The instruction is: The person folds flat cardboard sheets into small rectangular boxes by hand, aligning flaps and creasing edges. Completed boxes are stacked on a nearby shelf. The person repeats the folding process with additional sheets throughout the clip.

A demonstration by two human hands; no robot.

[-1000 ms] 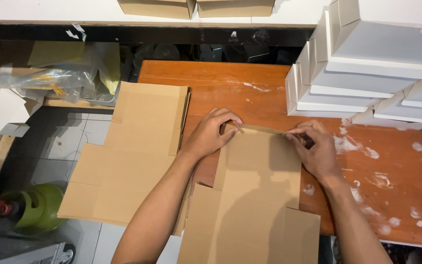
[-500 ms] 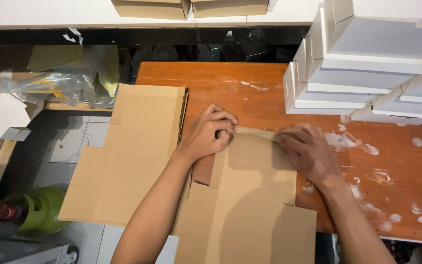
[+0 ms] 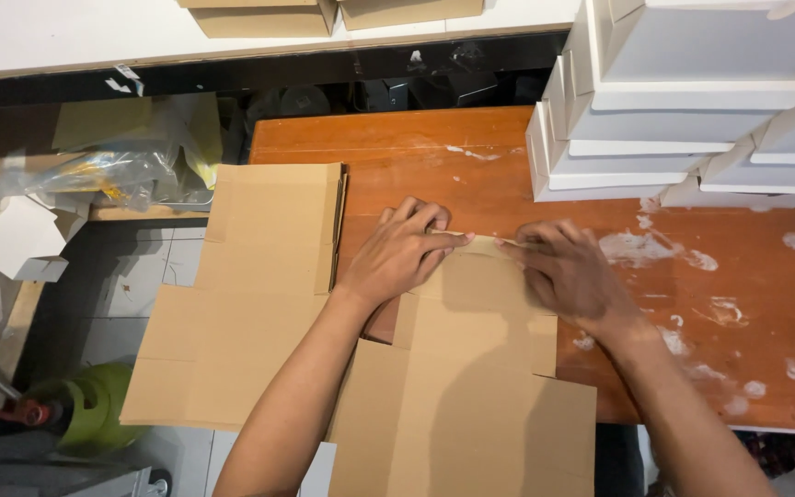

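Flat cardboard box blank [image 3: 471, 387] lies on the near edge of the orange-brown table [image 3: 692, 304], its lower part overhanging toward the camera. Head view: left hand [image 3: 404, 253] rests curled on the blank's top flap, fingers pinching the far edge; right hand [image 3: 568, 274], fingers bent, presses the same folded edge just beside it. A stack of flat blanks [image 3: 250, 294] lies to the left; white boxes [image 3: 692, 101] stand stacked at the far right.

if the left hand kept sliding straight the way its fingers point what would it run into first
Most likely the right hand. The left hand rests on the far edge of the flat cardboard sheet, its fingers aimed rightward along that edge, and the other hand's fingertips sit just across a small gap. Depth looks about level.
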